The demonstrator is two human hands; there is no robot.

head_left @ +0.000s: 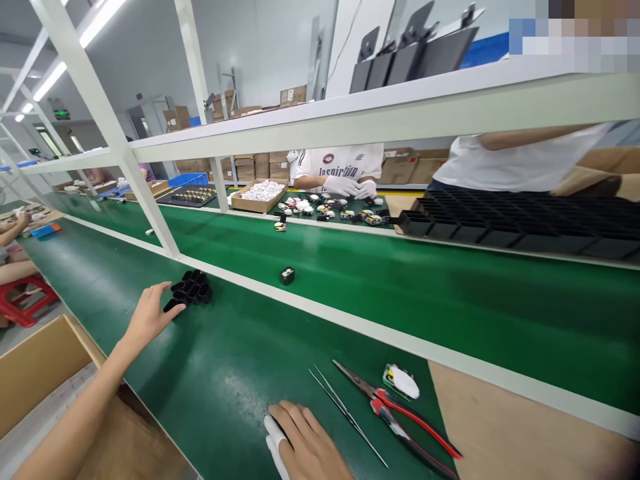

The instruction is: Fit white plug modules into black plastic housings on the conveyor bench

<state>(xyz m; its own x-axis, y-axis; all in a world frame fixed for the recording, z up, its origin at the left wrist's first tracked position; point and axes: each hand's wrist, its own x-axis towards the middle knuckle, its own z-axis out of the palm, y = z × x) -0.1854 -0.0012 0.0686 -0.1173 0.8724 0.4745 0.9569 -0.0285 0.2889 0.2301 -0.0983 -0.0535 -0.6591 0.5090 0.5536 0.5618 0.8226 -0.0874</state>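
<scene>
Right hand (310, 443): nearest the camera, palm down on the green bench; white covers (273, 433) sheathe two digits. A dark patch shows between them and the bare fingers; whether anything is held beneath cannot be told.
Left hand (149, 312): reaches out to the near-left edge of the black housings, thumb and fingers spread wide about the closest of them, not closed; whether the skin presses on it is unclear.
Black housings (193, 288): a tight cluster on the bench, just short of the white rail (280, 297), their open mouths up. It lies just beyond and to the right of the left fingertips, its longer axis seeming to run away from that hand towards the rail. The left hand is much the nearer; from the right, the cluster lies forward and left, well apart.
Tools: tweezers (353, 420) and red-handled pliers (393, 424) lie to the right of the right hand, untouched.
Circuit board (401, 382): beside the pliers, a white piece on it.
Belt: beyond the rail, a small black-cased unit (287, 276) sits alone.
</scene>
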